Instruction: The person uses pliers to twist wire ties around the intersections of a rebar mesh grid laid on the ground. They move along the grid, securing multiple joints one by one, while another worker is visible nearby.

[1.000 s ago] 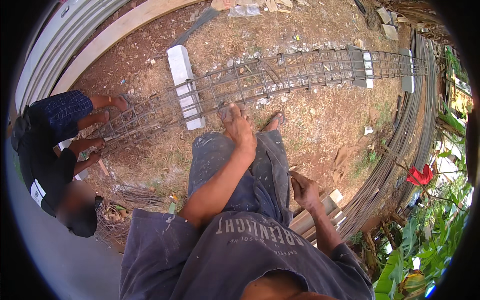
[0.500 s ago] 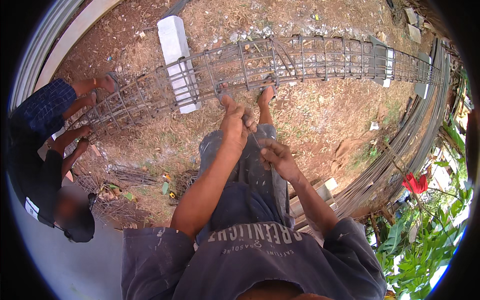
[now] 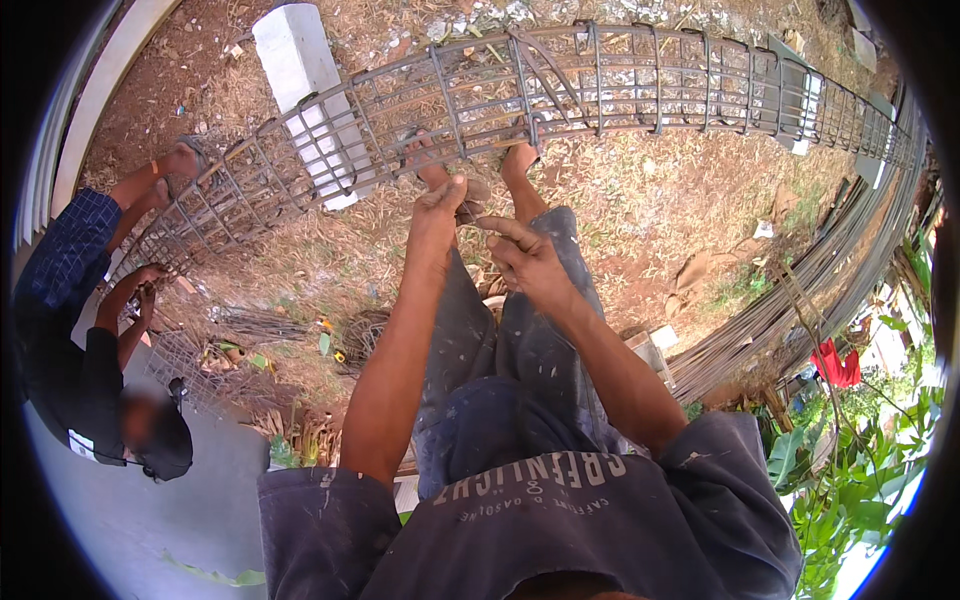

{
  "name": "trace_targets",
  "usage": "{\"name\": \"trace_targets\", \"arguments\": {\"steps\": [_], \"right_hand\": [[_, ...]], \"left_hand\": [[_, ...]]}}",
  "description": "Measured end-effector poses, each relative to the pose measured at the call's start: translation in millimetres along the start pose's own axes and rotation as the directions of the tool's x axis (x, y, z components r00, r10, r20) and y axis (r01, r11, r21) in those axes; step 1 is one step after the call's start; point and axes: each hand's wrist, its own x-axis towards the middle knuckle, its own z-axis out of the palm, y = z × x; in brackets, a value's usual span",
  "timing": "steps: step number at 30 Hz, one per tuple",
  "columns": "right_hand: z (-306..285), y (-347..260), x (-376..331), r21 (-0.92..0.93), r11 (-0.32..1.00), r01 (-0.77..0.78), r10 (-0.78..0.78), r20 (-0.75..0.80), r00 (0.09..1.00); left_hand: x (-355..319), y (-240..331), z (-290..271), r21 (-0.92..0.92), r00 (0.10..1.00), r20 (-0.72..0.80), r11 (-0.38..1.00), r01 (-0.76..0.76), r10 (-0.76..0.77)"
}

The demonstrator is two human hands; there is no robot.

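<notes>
My left hand [image 3: 440,212] is closed, thumb up, in front of my legs and just on the near side of a long rebar cage [image 3: 523,85]. Its fingers grip a thin wire, which barely shows against the skin now. Close on its right is my right hand [image 3: 532,262], the index finger stretched to the left hand's fingertips and the other fingers curled in. Both hands stay apart from the cage, which has long bars and square stirrups and runs from left to far right.
A white block [image 3: 295,50] supports the cage at left; other supports [image 3: 805,105] stand at right. A co-worker [image 3: 75,310] crouches at the cage's left end, hands by the bars. Long loose rods [image 3: 780,310] lie at right, near green plants [image 3: 850,490].
My view has shifted, so the cage sits higher. My hands have drawn closer together, the right index finger now reaching the left fingertips. The co-worker's hands have come together.
</notes>
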Motion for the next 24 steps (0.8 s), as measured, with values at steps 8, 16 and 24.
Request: {"name": "trace_targets", "arguments": {"steps": [8,16,24], "right_hand": [[-42,-10,31,-0.089,0.996,-0.027,0.029,0.018,0.999],[-53,2,85,-0.287,0.957,0.042,-0.044,-0.001,0.999],[-49,17,129,-0.174,0.972,0.158,-0.184,-0.142,0.973]], "left_hand": [[41,-14,22,0.228,0.999,-0.032,0.973,-0.024,0.032],[99,-10,-10,0.637,0.999,-0.032,0.771,0.022,-0.003],[147,18,-44,0.816,0.952,-0.006,0.552,-0.173,0.307]]}}
